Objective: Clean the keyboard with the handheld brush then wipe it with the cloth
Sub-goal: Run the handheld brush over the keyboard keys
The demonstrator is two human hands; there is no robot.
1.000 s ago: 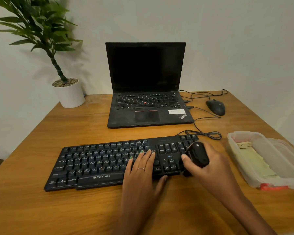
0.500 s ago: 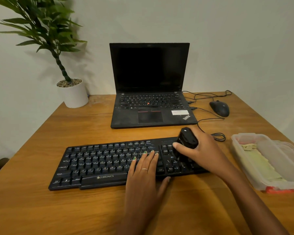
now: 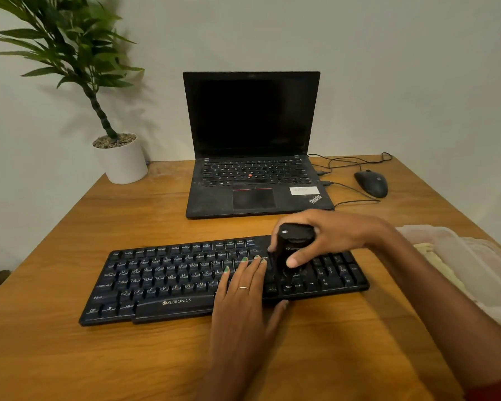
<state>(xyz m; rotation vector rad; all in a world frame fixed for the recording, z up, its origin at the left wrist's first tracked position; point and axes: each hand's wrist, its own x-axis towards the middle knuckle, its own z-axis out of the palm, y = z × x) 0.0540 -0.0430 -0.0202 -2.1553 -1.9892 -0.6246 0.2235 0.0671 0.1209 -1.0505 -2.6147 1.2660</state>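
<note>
While our left hand (image 3: 243, 293) rests flat on the keyboard (image 3: 162, 282) at the middle of the table (image 3: 70, 357), our right hand (image 3: 330, 235), gripping the brush (image 3: 289, 247), has moved leftward from the number pad; we judge brushing continues, the cloth unused.

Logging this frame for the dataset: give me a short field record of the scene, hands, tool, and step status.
surface: wooden table
target: black keyboard, near the front edge
left hand: flat on the keys, fingers straight
right hand: grips the brush, which stands on the keys left of the number pad
cloth: in the clear plastic box at right, untouched
behind: open laptop, screen dark; mouse; potted plant
step: brushing; wiping not yet done
</note>
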